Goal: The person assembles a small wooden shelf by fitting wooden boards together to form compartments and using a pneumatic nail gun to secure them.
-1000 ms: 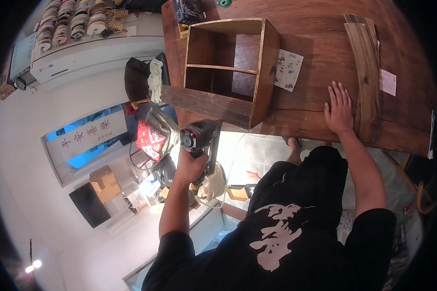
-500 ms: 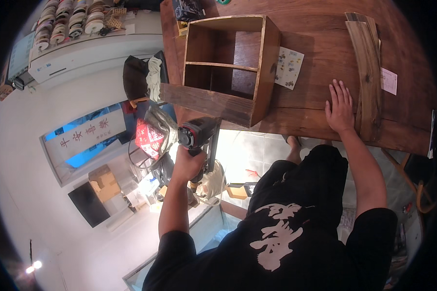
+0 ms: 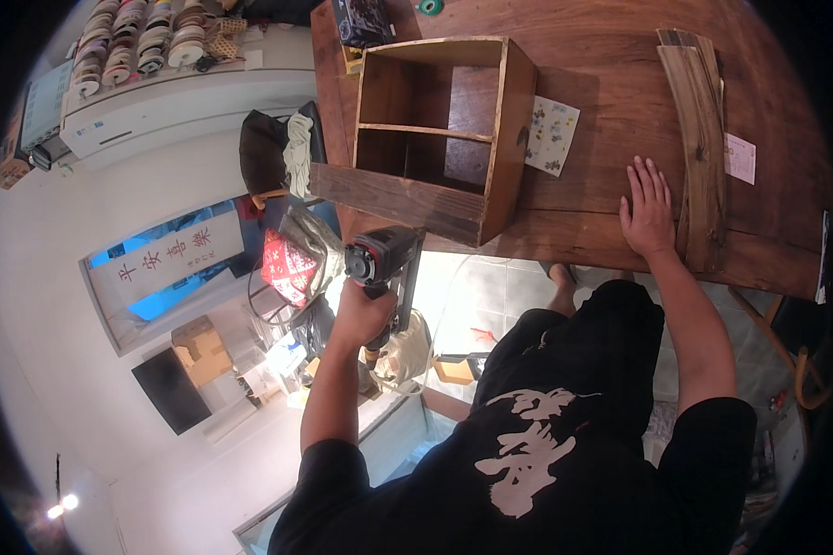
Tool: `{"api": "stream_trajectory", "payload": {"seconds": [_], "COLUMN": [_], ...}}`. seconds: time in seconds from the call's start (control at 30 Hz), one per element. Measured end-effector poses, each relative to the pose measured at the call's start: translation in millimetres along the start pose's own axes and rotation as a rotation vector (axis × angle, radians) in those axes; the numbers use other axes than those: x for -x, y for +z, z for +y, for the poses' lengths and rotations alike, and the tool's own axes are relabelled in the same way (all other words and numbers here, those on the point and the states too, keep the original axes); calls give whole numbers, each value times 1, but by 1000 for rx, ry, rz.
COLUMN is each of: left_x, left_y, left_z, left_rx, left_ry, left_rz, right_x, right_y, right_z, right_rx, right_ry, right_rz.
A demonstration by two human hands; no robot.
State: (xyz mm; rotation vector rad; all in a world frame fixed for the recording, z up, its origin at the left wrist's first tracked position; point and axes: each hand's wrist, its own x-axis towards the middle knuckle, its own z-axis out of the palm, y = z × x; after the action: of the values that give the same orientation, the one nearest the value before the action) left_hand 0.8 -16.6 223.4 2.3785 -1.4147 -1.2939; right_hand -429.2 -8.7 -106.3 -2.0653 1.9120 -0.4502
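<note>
My left hand [image 3: 365, 313] is wrapped round the grip of a black nail gun [image 3: 387, 257], held off the table's near edge. Just beyond it lies a wooden box shelf [image 3: 516, 129] with a divider across its inside. A dark plank [image 3: 403, 199] runs along the shelf's near side, and its left end sticks out past the shelf. The nail gun appears just short of that plank; whether they touch I cannot tell. My right hand [image 3: 650, 211] rests palm down on the tabletop with fingers stretched, beside a stack of long wooden boards [image 3: 697, 139].
On the wooden table [image 3: 611, 120] a printed sheet [image 3: 553, 134] lies by the shelf, and a pale paper slip [image 3: 740, 159] by the boards. A dark box [image 3: 362, 22] and green tape roll [image 3: 429, 6] sit at the far edge. A hose [image 3: 403, 391] hangs below the nail gun.
The whole view has shifted slightly down and right. Both hands and the nail gun keep nearly the same places relative to the shelf and table.
</note>
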Motion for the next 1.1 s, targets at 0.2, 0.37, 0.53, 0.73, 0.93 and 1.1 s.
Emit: {"api": "stream_trajectory", "payload": {"seconds": [0.2, 0.37, 0.53, 0.73, 0.93, 1.1], "left_x": [1, -8, -6, -8, -9, -8], "left_y": [-7, -15, -14, -14, -14, -15], "left_z": [3, -2, -5, -7, -8, -10], "left_rx": [84, 16, 15, 35, 17, 20], "left_ry": [-3, -18, -8, -5, 14, -7], "left_rz": [43, 62, 35, 37, 46, 31], "right_x": [0, 1, 0, 0, 0, 0], "right_y": [1, 2, 1, 1, 0, 0], "right_z": [0, 1, 0, 1, 0, 0], "right_rx": [-9, -9, 0, 8, 14, 17], "right_ry": [-3, 0, -5, -5, -2, 1], "right_rz": [19, 15, 20, 12, 0, -4]}}
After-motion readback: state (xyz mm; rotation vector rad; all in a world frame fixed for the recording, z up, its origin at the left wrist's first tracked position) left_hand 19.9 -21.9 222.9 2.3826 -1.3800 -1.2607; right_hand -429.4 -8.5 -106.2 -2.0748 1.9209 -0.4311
